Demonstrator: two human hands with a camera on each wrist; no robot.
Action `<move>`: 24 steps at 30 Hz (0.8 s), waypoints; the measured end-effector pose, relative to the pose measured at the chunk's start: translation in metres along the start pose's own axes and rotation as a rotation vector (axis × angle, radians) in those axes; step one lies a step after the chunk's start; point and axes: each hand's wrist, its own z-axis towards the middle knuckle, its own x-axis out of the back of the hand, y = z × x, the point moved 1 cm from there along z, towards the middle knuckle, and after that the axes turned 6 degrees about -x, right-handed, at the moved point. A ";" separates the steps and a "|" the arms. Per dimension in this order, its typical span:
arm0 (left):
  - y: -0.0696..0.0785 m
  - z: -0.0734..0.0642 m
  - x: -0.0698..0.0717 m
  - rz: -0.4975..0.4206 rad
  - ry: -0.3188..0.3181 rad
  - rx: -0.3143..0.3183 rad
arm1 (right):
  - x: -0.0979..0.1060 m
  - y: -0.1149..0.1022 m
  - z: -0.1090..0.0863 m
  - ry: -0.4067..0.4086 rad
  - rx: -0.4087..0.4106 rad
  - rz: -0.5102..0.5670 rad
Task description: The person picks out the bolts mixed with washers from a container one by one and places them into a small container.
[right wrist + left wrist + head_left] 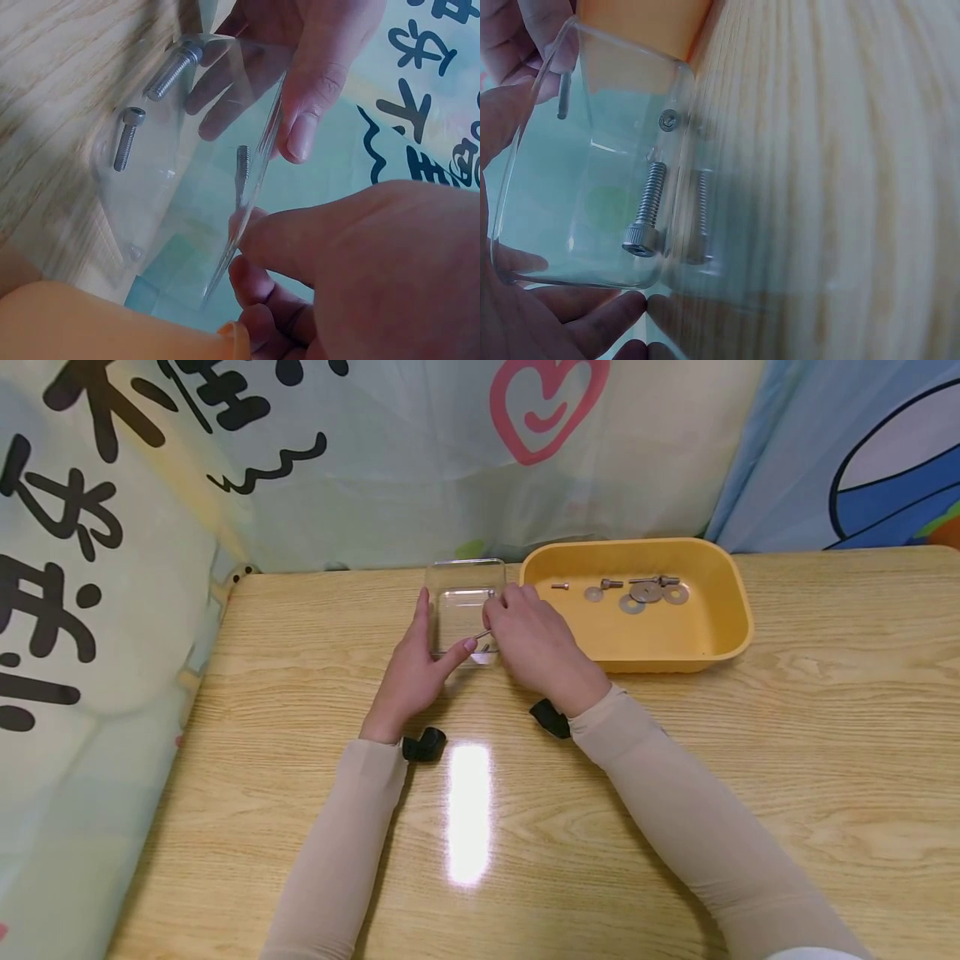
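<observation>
"Over the near side of the clear box (457, 610), the right hand (536, 639) is pinching a slim metal screw (241, 169), its threaded end poking out past the fingertips."

"What about the left hand (411, 672)?"

"Spread wide. The fingers lie along the box's left side and the thumb stands apart, toward the near rim. How hard it presses, I can't tell."

"Anything in there already?"

"Two more: a thick screw (646, 210) and a thinner screw (668, 120), both lying on the box's floor, a little apart."

"And that yellow tray (682, 635)?"

"Just beside the box, past the right hand. Loose screws and flat washers (632, 604) are scattered over its far half, some overlapping."

"All on the wooden table (562, 852), then."

"Near its back edge, yes, with a printed cloth (375, 518) hanging behind, a red heart (551, 410) on it."
</observation>
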 end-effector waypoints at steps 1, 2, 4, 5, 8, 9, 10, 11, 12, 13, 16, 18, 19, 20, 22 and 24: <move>0.000 0.000 0.000 0.002 0.001 0.000 | 0.000 0.000 0.000 0.000 0.003 -0.006; -0.001 0.000 0.000 0.002 0.002 0.001 | 0.000 -0.001 0.000 -0.001 0.007 -0.013; -0.001 0.000 0.000 0.005 0.004 0.001 | 0.000 -0.001 0.001 0.000 0.014 -0.027; -0.001 0.000 0.000 0.005 0.005 0.001 | 0.000 -0.001 0.001 0.000 0.016 -0.032; -0.001 0.000 0.000 0.006 0.005 0.001 | -0.001 -0.001 0.001 0.004 0.015 -0.040; -0.001 0.000 0.000 0.007 0.005 0.000 | -0.001 -0.001 0.001 0.006 0.016 -0.043; -0.001 0.000 0.000 0.008 0.005 0.000 | -0.002 -0.001 0.001 0.007 0.017 -0.044; -0.001 0.000 0.000 0.008 0.005 -0.001 | -0.002 -0.001 0.001 0.010 0.020 -0.048; 0.000 0.000 0.000 0.008 0.005 -0.001 | -0.002 -0.001 0.001 0.013 0.023 -0.049; 0.000 0.000 0.000 0.008 0.005 -0.001 | -0.002 -0.001 0.001 0.015 0.026 -0.050; 0.000 0.001 -0.001 0.006 0.006 0.001 | -0.002 0.000 0.001 0.017 0.033 -0.045; 0.000 0.001 -0.001 0.006 0.008 0.002 | -0.001 0.000 0.001 0.014 0.031 -0.037; 0.000 0.001 -0.001 0.007 0.010 0.004 | -0.001 0.000 0.001 0.009 0.026 -0.032; 0.000 0.001 -0.001 0.008 0.010 0.005 | -0.001 0.000 0.001 0.004 0.020 -0.023; 0.000 0.001 -0.001 0.007 0.009 0.009 | 0.001 0.000 0.001 -0.005 0.008 -0.009; 0.000 0.000 0.000 0.006 0.005 0.012 | 0.003 0.000 0.001 -0.014 -0.005 0.002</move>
